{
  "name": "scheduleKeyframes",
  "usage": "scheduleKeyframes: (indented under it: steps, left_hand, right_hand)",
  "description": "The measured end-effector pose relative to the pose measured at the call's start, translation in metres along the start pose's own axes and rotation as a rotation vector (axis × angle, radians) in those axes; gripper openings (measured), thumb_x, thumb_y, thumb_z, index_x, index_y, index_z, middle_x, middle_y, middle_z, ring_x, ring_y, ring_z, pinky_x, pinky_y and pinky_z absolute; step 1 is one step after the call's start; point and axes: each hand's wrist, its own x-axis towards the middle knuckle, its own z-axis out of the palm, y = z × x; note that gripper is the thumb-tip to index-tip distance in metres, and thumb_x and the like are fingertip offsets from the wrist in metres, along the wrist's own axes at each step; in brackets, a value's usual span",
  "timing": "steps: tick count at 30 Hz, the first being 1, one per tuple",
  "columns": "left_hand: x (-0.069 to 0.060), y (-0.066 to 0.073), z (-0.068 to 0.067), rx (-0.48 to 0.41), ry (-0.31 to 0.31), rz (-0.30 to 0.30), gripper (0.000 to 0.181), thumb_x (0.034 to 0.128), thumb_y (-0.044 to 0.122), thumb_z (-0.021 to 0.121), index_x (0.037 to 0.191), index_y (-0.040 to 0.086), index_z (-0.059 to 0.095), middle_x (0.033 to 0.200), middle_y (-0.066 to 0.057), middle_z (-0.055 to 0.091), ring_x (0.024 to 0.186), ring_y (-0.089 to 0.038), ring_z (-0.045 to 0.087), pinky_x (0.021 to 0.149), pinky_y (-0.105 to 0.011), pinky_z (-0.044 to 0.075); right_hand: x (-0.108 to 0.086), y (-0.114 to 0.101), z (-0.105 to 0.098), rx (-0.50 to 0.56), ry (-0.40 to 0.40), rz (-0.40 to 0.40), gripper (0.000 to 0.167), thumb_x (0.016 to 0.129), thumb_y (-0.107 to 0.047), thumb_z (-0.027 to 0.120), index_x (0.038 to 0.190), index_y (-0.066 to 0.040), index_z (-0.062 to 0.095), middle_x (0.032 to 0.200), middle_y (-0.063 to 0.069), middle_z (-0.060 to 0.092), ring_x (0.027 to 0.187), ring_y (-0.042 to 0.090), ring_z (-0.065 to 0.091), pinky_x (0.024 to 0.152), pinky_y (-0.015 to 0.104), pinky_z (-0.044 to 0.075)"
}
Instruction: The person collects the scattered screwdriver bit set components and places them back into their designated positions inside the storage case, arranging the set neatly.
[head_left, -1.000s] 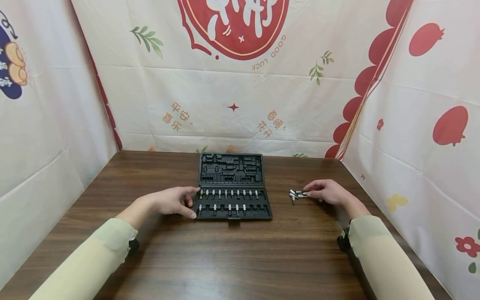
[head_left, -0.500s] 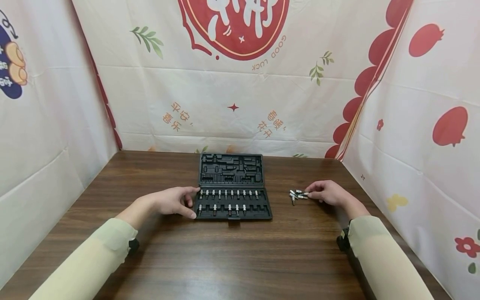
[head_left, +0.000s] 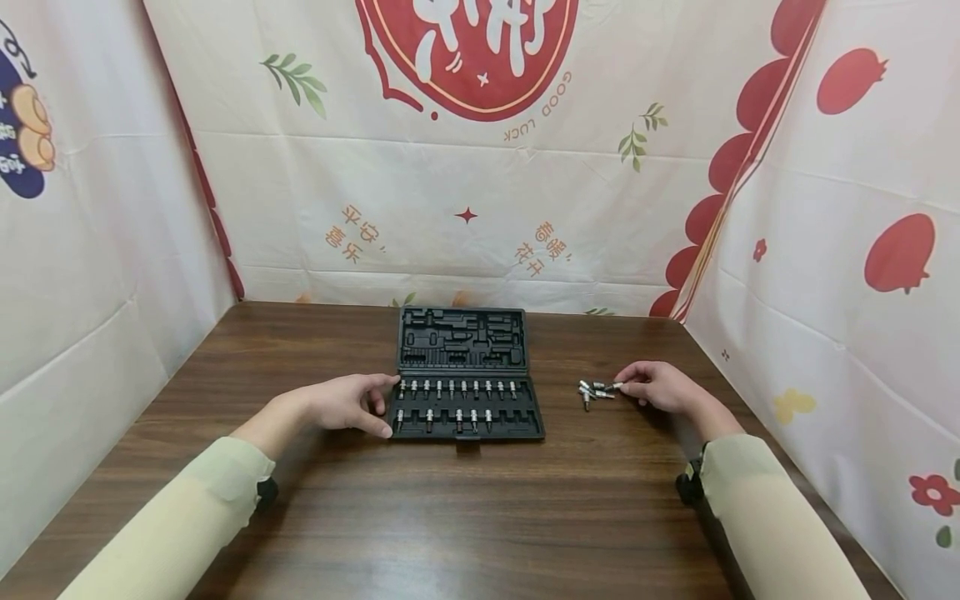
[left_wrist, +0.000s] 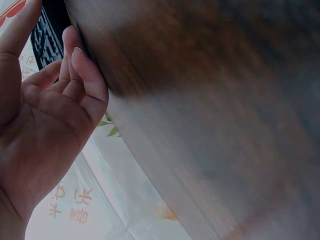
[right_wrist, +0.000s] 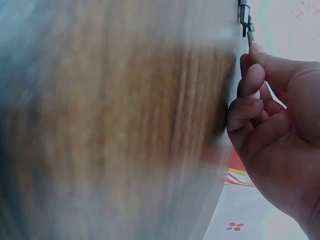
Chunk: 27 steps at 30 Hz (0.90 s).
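Note:
In the head view my left hand (head_left: 347,404) rests at the left edge of an open black case (head_left: 517,430), thumb at the front corner and a fingertip near the hinge. Silver bit sockets (head_left: 459,417) stand in two rows in its lower half; the back row is fuller. Right of the case, my right hand (head_left: 660,387) pinches one small silver bit socket (head_left: 617,386) between thumb and finger, beside a few loose ones (head_left: 587,398). The right wrist view shows the pinched socket (right_wrist: 251,38) at the fingertips. The left wrist view shows loosely curled fingers on my left hand (left_wrist: 50,125).
The case's raised lid (head_left: 463,337) has moulded, unfilled recesses. Everything lies on a dark brown wooden table (head_left: 465,517). Printed white cloth (head_left: 420,183) hangs behind the table and on both sides.
My right hand has shifted slightly right, drawing the pinched socket a little away from the loose ones. My left hand and the case have not moved.

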Motion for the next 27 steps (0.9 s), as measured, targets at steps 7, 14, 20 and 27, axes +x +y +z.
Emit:
scheduleKeyframes:
  steps: [7, 14, 20, 27]
  left_hand:
    - [-0.001, 0.002, -0.001, 0.009, 0.002, -0.009, 0.098, 0.0946, 0.030, 0.089, 0.170, -0.002, 0.034, 0.110, -0.007, 0.064, 0.092, -0.017, 0.056, 0.081, -0.032, 0.046]
    - [-0.002, 0.002, -0.001, -0.002, -0.005, -0.002, 0.099, 0.0947, 0.028, 0.089, 0.169, -0.004, 0.033, 0.109, -0.007, 0.063, 0.088, -0.016, 0.058, 0.081, -0.032, 0.048]
    - [-0.001, 0.000, 0.000, -0.011, -0.004, 0.004, 0.099, 0.0949, 0.027, 0.089, 0.169, -0.005, 0.032, 0.109, -0.008, 0.063, 0.086, -0.016, 0.059, 0.081, -0.032, 0.048]
    - [-0.001, 0.000, 0.000, 0.000, -0.006, 0.003, 0.099, 0.0951, 0.028, 0.089, 0.169, -0.004, 0.032, 0.109, -0.008, 0.063, 0.087, -0.016, 0.058, 0.081, -0.033, 0.048]
  right_hand:
    - [-0.004, 0.001, -0.004, 0.065, -0.013, 0.047, 0.028, 0.111, -0.020, 0.066, 0.128, 0.002, 0.070, 0.103, 0.011, 0.067, 0.087, 0.022, 0.060, 0.072, 0.033, 0.053]
    - [-0.006, -0.004, -0.008, 0.222, -0.026, 0.052, 0.035, 0.112, -0.023, 0.065, 0.135, 0.004, 0.064, 0.097, 0.009, 0.066, 0.082, 0.019, 0.060, 0.067, 0.032, 0.052]
    - [-0.004, -0.012, -0.006, 0.265, -0.013, 0.014, 0.036, 0.111, -0.025, 0.068, 0.135, 0.002, 0.064, 0.099, 0.008, 0.068, 0.080, 0.015, 0.062, 0.068, 0.031, 0.053]
    - [0.002, -0.023, 0.003, 0.310, -0.033, -0.033, 0.037, 0.110, -0.026, 0.069, 0.134, 0.002, 0.064, 0.101, 0.011, 0.068, 0.080, 0.016, 0.063, 0.067, 0.030, 0.052]
